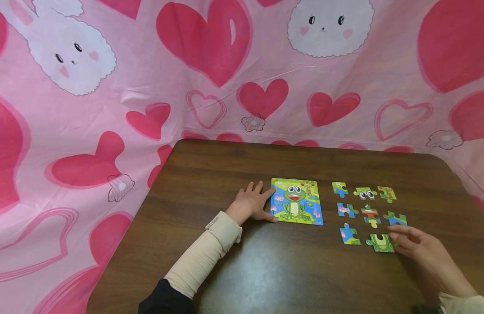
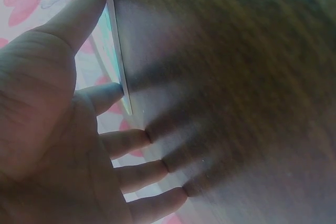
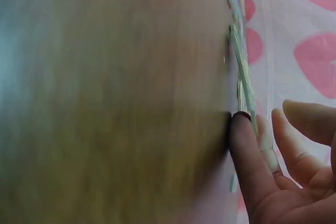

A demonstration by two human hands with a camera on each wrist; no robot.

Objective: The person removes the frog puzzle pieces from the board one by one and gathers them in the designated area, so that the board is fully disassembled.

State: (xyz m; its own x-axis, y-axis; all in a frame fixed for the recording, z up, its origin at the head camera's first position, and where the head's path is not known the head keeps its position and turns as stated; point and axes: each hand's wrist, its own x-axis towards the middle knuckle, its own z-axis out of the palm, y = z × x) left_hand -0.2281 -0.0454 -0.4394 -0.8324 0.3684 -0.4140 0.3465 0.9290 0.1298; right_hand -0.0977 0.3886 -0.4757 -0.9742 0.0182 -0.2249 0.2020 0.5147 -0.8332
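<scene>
My left hand point(image 1: 250, 204) lies spread at the left side of a square frog picture board point(image 1: 297, 201). Its thumb point(image 2: 86, 9) and forefinger touch the board's edge, while the other fingertips press on the tabletop. At the right, my right hand point(image 1: 420, 246) pinches the right end of a green puzzle piece point(image 1: 381, 243) with the frog's lower body. In the right wrist view this piece point(image 3: 242, 72) is tilted, with the thumb point(image 3: 247, 135) at its near end. A blue and green piece point(image 1: 396, 218) lies just beyond those fingers.
More loose pieces lie in spaced rows between board and right hand, among them the frog's eyes point(image 1: 365, 193), its red mouth point(image 1: 369, 212) and a blue corner piece point(image 1: 349, 234). The brown wooden table point(image 1: 265, 270) ends at a pink heart-patterned cloth point(image 1: 210, 104) behind.
</scene>
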